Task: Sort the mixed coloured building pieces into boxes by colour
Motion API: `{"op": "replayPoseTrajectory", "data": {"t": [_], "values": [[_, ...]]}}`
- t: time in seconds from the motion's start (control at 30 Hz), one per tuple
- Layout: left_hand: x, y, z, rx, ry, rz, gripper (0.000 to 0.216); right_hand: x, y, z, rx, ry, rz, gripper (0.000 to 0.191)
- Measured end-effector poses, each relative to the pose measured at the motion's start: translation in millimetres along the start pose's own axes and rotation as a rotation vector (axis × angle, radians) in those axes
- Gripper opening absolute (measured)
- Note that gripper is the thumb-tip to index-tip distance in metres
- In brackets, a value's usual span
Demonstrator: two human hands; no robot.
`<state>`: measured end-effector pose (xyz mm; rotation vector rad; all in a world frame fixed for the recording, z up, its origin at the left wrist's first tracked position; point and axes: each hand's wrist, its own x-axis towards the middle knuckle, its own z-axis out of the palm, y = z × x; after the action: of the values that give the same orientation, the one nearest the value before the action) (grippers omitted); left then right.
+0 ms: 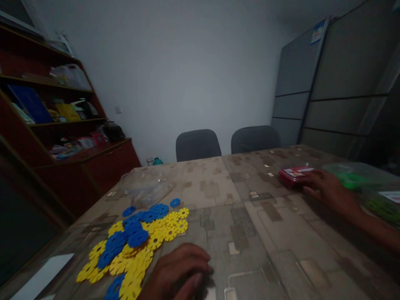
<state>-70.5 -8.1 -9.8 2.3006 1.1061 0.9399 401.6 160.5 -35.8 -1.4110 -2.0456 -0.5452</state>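
A heap of flat yellow and blue gear-shaped plastic discs [134, 246] lies on the patterned table [250, 233] at the near left. My left hand [179, 273] rests just right of the heap with its fingers curled under; what it holds, if anything, is hidden. My right hand [326, 189] reaches far right with fingers stretched toward a red and white box [293, 175], touching or nearly touching it.
A clear plastic bag [145, 187] lies behind the discs. A bag of green pieces [359, 179] sits at the far right. Two grey chairs [198, 143] stand at the table's far edge. A red shelf unit [56, 133] fills the left wall.
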Motion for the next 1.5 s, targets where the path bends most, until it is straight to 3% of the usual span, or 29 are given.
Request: {"op": "replayPoseTrajectory", "data": {"t": [0.13,0.3,0.4,0.57,0.7,0.77,0.83,0.9,1.0,1.1,1.27,1.37,1.5], "values": [[46.3,1.9,36.6,-0.284,-0.023,-0.055,0.021,14.1,3.0,9.2,-0.048,-0.054,-0.121,0.028],[72.3,-2.6,64.1,-0.368,-0.012,-0.200,0.019,19.3,-21.6,12.6,-0.072,-0.021,-0.265,0.024],[73.0,0.0,68.0,-0.359,0.001,-0.243,0.019,7.1,-66.7,4.7,-0.046,0.053,-0.396,0.022],[56.4,1.1,68.2,-0.482,0.030,-0.455,0.044,-32.3,-178.2,-27.6,0.253,0.175,-0.544,0.019],[27.4,-5.7,59.6,-0.366,0.040,-0.441,0.071,-50.6,-234.1,-56.0,0.435,0.096,-0.623,0.018],[9.8,-9.9,51.8,-0.228,0.053,-0.365,0.070,-46.5,-234.0,-68.9,0.510,0.008,-0.660,0.017],[-6.7,-14.3,46.0,-0.138,0.084,-0.311,0.066,-35.7,-214.5,-78.9,0.584,-0.061,-0.637,0.020],[-19.4,-20.2,46.4,-0.081,0.107,-0.268,0.073,-24.5,-182.1,-83.2,0.652,-0.083,-0.495,0.023],[-28.1,-32.7,60.1,-0.057,0.098,-0.233,0.101,-19.8,-131.6,-77.9,0.682,-0.152,-0.096,0.023],[-24.9,-42.8,76.6,-0.078,0.073,-0.203,0.130,-32.3,-104.7,-67.2,0.744,-0.293,0.045,0.029],[-9.6,-34.8,78.4,0.008,-0.012,-0.101,0.133,-54.3,-118.6,-61.3,0.791,-0.435,-0.231,0.036],[-2.1,-26.5,74.7,0.031,-0.014,-0.089,0.132,-57.9,-134.9,-61.7,0.785,-0.356,-0.347,0.024],[-0.6,-27.0,73.5,-0.023,-0.013,-0.120,0.126,-59.9,-149.9,-65.2,0.623,-0.247,-0.523,0.024]]}}
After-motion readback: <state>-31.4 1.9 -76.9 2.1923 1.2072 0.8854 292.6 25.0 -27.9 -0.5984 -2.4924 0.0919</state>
